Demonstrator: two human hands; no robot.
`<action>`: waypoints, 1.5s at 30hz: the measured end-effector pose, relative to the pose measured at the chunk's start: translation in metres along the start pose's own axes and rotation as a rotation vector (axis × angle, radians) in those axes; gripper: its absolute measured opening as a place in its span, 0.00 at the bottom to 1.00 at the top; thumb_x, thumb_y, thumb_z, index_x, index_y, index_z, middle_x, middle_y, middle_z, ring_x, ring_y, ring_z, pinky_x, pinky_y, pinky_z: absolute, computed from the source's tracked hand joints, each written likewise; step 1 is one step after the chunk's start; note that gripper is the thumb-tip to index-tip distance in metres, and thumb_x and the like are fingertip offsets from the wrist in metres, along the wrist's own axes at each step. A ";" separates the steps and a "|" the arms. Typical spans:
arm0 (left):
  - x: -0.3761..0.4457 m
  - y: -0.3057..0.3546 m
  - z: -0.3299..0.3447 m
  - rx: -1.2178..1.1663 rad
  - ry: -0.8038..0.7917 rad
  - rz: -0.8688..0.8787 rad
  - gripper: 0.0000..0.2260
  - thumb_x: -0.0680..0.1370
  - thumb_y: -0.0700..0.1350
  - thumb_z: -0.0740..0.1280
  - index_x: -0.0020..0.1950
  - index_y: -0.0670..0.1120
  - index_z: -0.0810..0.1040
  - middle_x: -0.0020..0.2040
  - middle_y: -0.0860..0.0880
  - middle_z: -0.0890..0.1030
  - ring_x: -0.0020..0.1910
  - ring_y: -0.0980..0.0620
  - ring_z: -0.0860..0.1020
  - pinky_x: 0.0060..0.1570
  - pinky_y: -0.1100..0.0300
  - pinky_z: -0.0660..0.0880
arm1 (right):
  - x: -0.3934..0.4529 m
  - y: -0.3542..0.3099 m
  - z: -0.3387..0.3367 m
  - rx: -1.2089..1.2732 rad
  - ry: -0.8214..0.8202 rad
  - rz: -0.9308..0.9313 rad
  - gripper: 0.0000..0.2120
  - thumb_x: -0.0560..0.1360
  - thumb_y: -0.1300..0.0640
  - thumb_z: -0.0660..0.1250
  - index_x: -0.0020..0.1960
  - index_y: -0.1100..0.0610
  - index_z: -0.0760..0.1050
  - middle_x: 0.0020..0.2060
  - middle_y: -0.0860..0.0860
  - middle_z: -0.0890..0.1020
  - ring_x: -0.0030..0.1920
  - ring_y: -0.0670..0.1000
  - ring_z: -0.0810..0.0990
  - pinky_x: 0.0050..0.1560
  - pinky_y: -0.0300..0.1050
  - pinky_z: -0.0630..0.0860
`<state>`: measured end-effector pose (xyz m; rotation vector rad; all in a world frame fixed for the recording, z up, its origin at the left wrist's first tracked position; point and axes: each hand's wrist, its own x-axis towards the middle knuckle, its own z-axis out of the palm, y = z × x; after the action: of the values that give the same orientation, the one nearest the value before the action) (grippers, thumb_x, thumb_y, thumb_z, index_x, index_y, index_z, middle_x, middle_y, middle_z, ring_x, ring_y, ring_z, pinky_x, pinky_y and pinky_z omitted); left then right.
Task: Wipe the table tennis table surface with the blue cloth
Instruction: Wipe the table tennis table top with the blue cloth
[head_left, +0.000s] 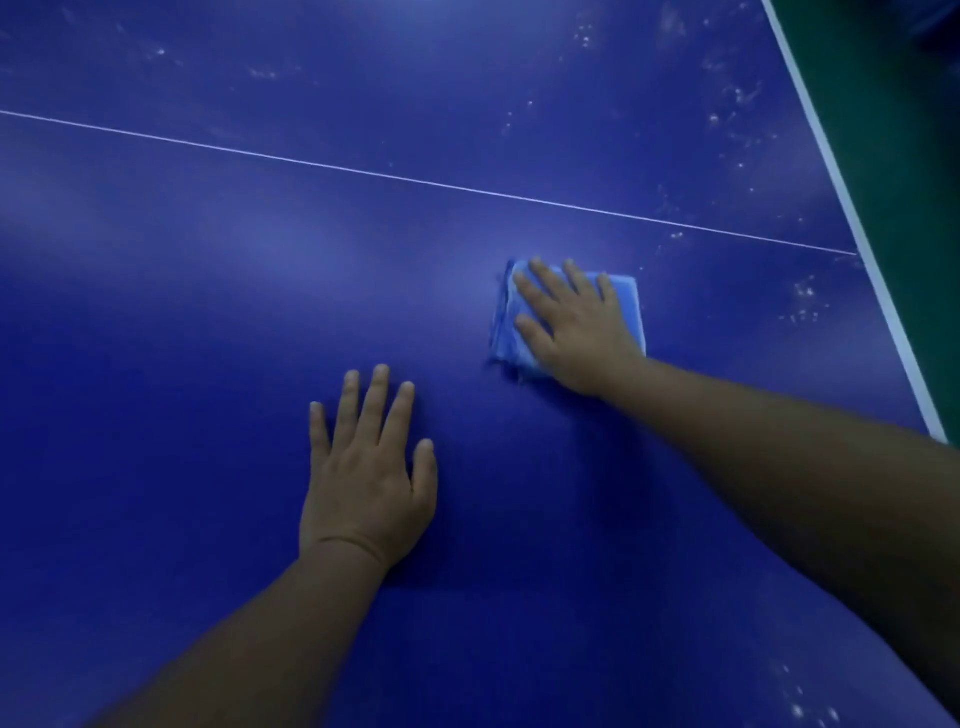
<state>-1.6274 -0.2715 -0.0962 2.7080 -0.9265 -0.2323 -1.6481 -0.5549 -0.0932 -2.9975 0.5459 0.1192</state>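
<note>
Two hands lie flat on the blue desk, fingers straight, gripping nothing. The right hand presses on the folded blue cloth; the left hand rests bare on the desk, nearer the body and well apart from the cloth. The cloth looks soft and light, likely to bunch, so palm pressure over its middle suits it. Whitish specks remain toward the white edge line, beyond the cloth.

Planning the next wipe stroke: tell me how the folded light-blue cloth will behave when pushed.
The folded light-blue cloth probably slides easily on the smooth dark-blue table surface. Its frayed left edge looks floppy, so it may bunch. The right hand pressing flat likely keeps it folded.
</note>
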 end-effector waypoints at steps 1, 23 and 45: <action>0.000 -0.001 0.001 0.011 -0.006 0.000 0.31 0.79 0.60 0.41 0.81 0.52 0.53 0.82 0.51 0.46 0.80 0.51 0.38 0.77 0.45 0.35 | 0.015 0.008 -0.002 0.001 0.006 0.048 0.35 0.76 0.34 0.39 0.80 0.44 0.53 0.80 0.46 0.56 0.79 0.58 0.53 0.75 0.63 0.48; 0.007 0.000 0.010 0.053 0.089 0.055 0.26 0.80 0.54 0.53 0.75 0.48 0.70 0.78 0.43 0.65 0.78 0.40 0.58 0.74 0.37 0.50 | 0.091 -0.072 -0.005 0.132 -0.031 0.047 0.29 0.83 0.41 0.45 0.81 0.51 0.46 0.81 0.45 0.48 0.80 0.54 0.42 0.76 0.64 0.40; 0.007 0.001 0.006 0.043 0.063 0.043 0.26 0.79 0.54 0.53 0.75 0.48 0.71 0.77 0.42 0.65 0.78 0.38 0.57 0.75 0.38 0.47 | 0.053 0.073 -0.003 -0.043 0.071 0.088 0.25 0.84 0.47 0.50 0.78 0.55 0.60 0.79 0.54 0.58 0.77 0.65 0.56 0.72 0.70 0.56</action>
<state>-1.6240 -0.2780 -0.1025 2.7143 -0.9813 -0.1198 -1.6243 -0.6417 -0.1010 -3.0294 0.6914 0.0310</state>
